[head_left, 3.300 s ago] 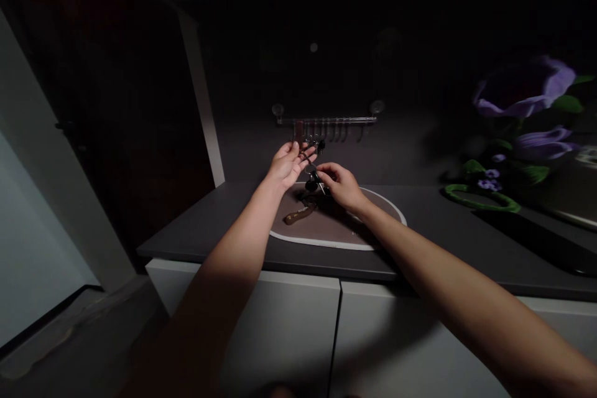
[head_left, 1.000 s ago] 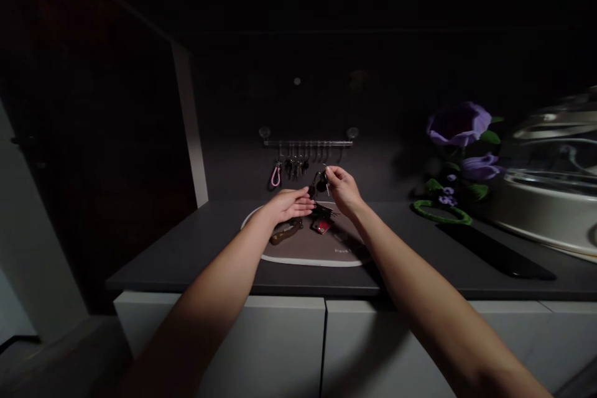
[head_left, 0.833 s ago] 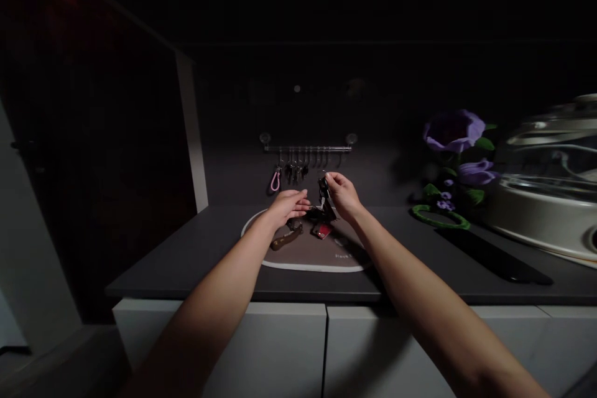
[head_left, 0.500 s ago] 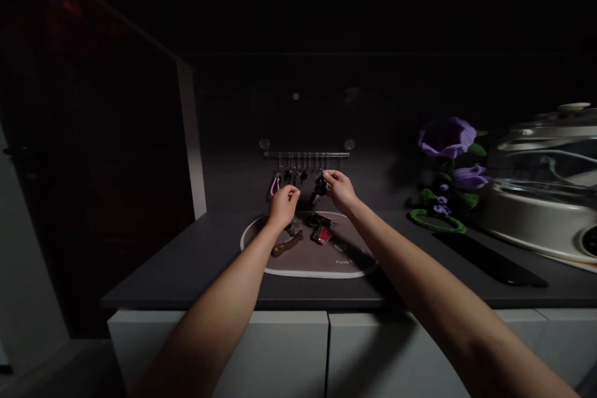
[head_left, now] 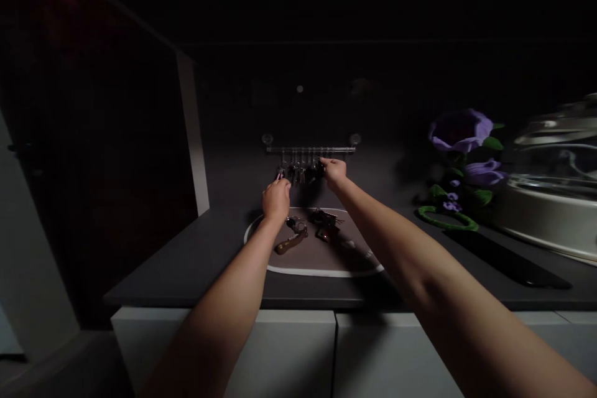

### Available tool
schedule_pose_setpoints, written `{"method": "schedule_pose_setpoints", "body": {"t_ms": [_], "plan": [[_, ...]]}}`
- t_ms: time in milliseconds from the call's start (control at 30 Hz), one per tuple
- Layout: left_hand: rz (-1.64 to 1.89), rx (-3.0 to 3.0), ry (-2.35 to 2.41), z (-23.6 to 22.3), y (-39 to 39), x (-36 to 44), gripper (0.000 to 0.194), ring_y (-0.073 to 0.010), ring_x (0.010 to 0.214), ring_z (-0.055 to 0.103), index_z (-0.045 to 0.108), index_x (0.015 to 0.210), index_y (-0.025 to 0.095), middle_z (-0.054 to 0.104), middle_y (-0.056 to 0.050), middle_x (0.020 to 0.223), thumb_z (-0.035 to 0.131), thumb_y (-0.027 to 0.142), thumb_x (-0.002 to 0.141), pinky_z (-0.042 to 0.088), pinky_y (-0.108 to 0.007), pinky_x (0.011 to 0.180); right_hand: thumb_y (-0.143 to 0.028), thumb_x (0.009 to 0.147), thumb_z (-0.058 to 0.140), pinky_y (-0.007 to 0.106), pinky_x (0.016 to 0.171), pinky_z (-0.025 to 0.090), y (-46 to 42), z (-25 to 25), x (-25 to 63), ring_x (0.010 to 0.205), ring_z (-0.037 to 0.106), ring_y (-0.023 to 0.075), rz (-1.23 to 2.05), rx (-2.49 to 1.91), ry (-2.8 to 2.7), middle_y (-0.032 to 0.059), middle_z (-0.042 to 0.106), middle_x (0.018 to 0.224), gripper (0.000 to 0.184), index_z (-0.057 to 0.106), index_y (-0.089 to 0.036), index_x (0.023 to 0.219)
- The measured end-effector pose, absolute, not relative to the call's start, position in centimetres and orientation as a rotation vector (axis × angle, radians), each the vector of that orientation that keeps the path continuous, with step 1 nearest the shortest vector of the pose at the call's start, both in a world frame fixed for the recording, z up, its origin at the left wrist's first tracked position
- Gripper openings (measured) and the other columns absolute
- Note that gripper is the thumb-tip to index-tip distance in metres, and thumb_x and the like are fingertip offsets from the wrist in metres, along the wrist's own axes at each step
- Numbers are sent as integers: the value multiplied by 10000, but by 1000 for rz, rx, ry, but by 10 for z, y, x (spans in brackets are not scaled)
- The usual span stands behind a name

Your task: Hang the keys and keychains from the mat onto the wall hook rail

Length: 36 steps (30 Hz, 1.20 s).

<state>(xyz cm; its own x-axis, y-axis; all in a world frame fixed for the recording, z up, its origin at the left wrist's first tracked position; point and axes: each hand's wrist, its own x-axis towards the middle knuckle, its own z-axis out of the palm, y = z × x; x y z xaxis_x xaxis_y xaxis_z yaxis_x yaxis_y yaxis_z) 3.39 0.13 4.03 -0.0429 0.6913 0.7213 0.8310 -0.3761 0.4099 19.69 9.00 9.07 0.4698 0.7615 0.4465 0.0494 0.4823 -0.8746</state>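
My right hand is closed on a dark bunch of keys, raised against the hooks of a clear rail on the back wall. Whether the ring sits on a hook cannot be told. My left hand has its fingers curled together just below a pink key clip at the rail's left end; its fingertips are partly hidden. Between the hands, several keys dangle from hooks. On the mat below lie a brown curved key fob and a dark key bunch with a red piece.
The mat rests on a dark counter above white cabinet doors. To the right stand purple knitted flowers, a flat black object and a cream appliance with a clear lid. A side panel edges the left.
My right hand has moved the keys up towards the rail hooks. My left hand has shifted left, to below the pink clip. The view has turned slightly.
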Motion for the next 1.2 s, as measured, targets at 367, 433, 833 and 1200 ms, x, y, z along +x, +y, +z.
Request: {"method": "schedule_pose_setpoints", "body": {"t_ms": [367, 433, 833, 1200], "plan": [[-1387, -2050, -1727, 41, -1, 33, 233, -203, 931, 549, 606, 935, 215, 614, -94, 1009, 386, 238, 861, 368, -286, 794, -285, 613, 629, 249, 660, 441, 97, 90, 189, 705, 605, 166, 389, -1117, -884, 56, 679, 740, 160, 663, -141, 673], [-1408, -2048, -1737, 41, 0, 33, 232, -204, 928, 549, 607, 932, 213, 616, -94, 1009, 387, 231, 859, 370, -286, 788, -288, 615, 627, 250, 663, 442, 97, 88, 189, 714, 609, 170, 386, -1123, -892, 58, 681, 746, 158, 660, -144, 670], [-1534, -2050, -1751, 35, 12, 29, 195, -198, 898, 560, 629, 872, 204, 634, -87, 959, 440, 204, 822, 369, -270, 759, -268, 624, 603, 240, 640, 445, 105, 73, 191, 656, 584, 136, 463, -1044, -922, 51, 668, 718, 189, 657, -117, 724], [-1491, -2087, -1881, 37, 12, 26, 161, -177, 835, 586, 644, 831, 216, 669, -59, 884, 487, 223, 795, 378, -245, 701, -258, 642, 602, 250, 669, 444, 105, 72, 198, 636, 564, 124, 443, -1124, -988, 24, 632, 646, 147, 644, -139, 719]]}}
